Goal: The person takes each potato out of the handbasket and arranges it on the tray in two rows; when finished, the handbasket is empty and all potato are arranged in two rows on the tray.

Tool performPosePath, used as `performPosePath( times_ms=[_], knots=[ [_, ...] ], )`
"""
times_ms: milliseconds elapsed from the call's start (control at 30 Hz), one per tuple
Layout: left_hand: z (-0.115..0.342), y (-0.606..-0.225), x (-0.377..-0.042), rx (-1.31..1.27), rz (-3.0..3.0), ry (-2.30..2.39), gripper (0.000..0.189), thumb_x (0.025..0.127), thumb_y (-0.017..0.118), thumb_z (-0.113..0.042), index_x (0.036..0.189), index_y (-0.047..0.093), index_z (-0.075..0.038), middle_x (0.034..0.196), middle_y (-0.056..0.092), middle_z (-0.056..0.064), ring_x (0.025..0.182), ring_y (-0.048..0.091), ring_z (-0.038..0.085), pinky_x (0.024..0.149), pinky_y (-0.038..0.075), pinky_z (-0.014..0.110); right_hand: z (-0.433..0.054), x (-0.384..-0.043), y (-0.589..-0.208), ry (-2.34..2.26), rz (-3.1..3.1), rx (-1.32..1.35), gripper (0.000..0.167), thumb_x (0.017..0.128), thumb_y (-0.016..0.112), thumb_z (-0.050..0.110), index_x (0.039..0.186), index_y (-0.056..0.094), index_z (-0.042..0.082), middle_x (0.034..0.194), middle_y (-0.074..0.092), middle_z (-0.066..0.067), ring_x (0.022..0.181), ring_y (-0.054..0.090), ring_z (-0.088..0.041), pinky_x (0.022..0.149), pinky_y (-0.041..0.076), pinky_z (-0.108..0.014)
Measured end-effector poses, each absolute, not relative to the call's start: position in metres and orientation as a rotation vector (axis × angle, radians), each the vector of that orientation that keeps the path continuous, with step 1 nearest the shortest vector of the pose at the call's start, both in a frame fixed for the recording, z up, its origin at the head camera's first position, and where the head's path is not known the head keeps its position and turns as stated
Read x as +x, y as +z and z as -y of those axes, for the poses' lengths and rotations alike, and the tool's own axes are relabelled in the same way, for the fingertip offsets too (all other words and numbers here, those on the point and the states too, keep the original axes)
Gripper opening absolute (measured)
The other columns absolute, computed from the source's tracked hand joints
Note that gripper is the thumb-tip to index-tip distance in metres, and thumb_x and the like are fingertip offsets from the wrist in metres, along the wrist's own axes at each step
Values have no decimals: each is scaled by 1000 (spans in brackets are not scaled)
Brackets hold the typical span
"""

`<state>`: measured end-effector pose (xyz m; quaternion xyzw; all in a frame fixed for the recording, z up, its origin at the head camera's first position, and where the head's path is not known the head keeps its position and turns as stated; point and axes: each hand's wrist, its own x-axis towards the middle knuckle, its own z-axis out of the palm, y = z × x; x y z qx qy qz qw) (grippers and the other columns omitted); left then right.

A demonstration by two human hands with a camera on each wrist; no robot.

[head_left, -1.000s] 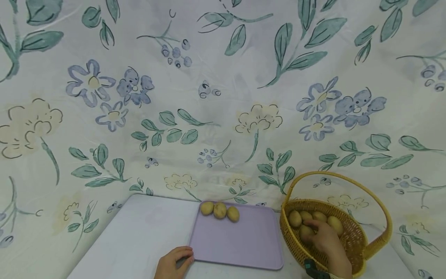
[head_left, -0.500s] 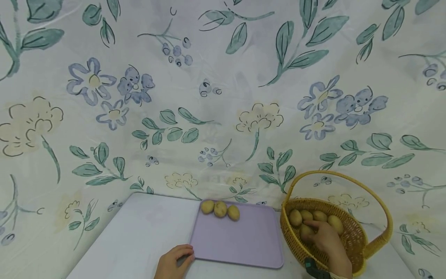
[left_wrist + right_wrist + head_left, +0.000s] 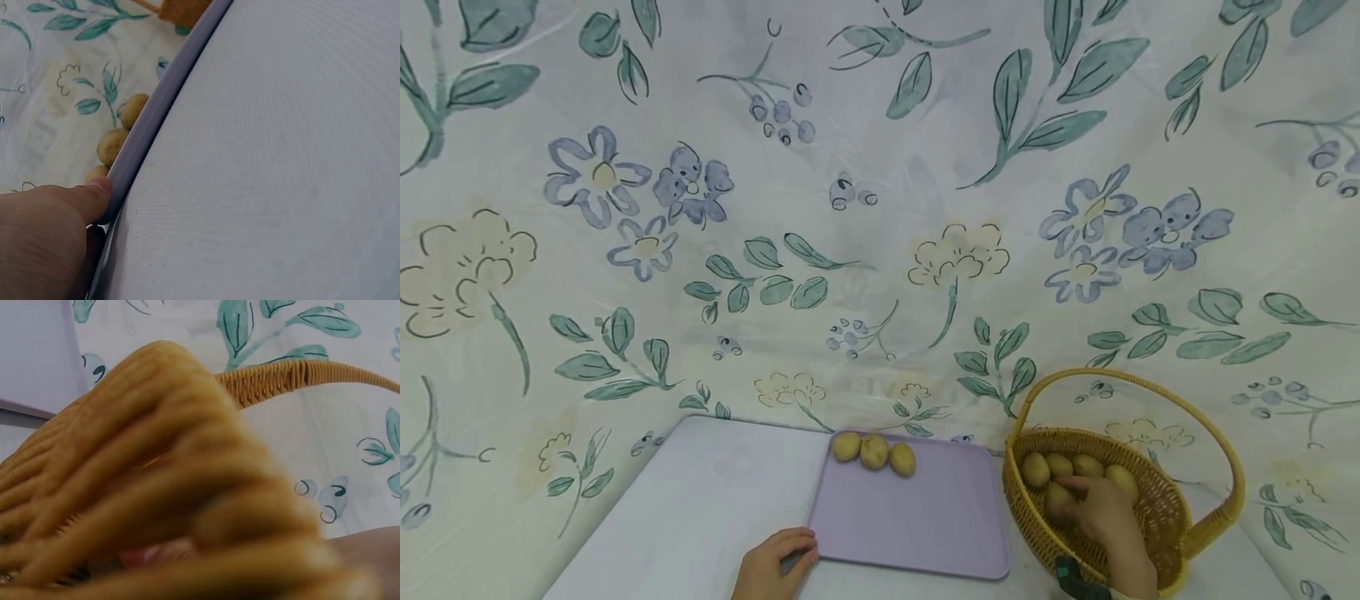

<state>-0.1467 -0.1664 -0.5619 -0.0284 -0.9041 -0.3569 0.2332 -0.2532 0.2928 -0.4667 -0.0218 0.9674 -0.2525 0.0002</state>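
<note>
At the near left corner of the lilac tray (image 3: 917,533), my left hand (image 3: 772,564) holds the rim. In the left wrist view the thumb (image 3: 94,195) presses on the tray edge, with the other fingers mostly hidden. Three potatoes (image 3: 874,452) lie in a row along the tray's far left edge. Inside the wicker basket (image 3: 1026,517), my right hand (image 3: 1105,517) grips a potato (image 3: 1058,503), its thumb largely out of sight. Other potatoes (image 3: 1087,467) sit around it. The basket's weave (image 3: 162,444) blocks most of that hand in the right wrist view.
The basket's tall arched handle (image 3: 1150,385) rises above the right hand. Basket and tray stand side by side on a white table (image 3: 722,492). A floral cloth (image 3: 850,250) hangs behind, close to the table's far edge.
</note>
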Motion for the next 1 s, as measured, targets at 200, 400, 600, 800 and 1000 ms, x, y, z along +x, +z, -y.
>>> performPosePath(
  times_ms=[200,400,600,800,1000],
  knots=[
    [165,-566,-148,-111,2399,-961,16,72,89,-13,81,78,-22,93,76,-12,89,74,7,80,63,29,-293,-252,-464,-839,-3060,26,55,79,87,24,124,69,-1,114,71,-30,115,58,-56,97,52,-64],
    [166,-568,-149,-112,2383,-957,17,71,90,-13,80,78,-22,92,76,-13,88,73,6,78,63,28,-294,-250,-460,-898,-3102,47,58,78,89,28,124,69,-1,93,77,-22,110,61,-54,99,50,-66],
    [166,-565,-148,-95,2421,-978,16,74,89,-14,82,78,-22,94,77,-12,91,74,9,82,63,29,-293,-249,-455,-906,-3131,77,59,79,88,30,127,69,2,108,72,-28,113,58,-54,102,45,-68],
    [165,-560,-146,-63,2473,-1004,13,76,88,-17,84,79,-22,97,77,-11,93,74,12,85,62,31,-292,-248,-451,-902,-3110,116,62,80,87,37,129,68,4,124,61,-37,116,53,-56,104,41,-72],
    [164,-557,-145,-47,2510,-1024,11,78,87,-18,85,79,-22,99,77,-10,95,74,13,87,62,33,-292,-247,-446,-894,-3086,153,66,79,86,45,130,68,7,141,54,-35,124,47,-63,102,42,-74]
  ],
)
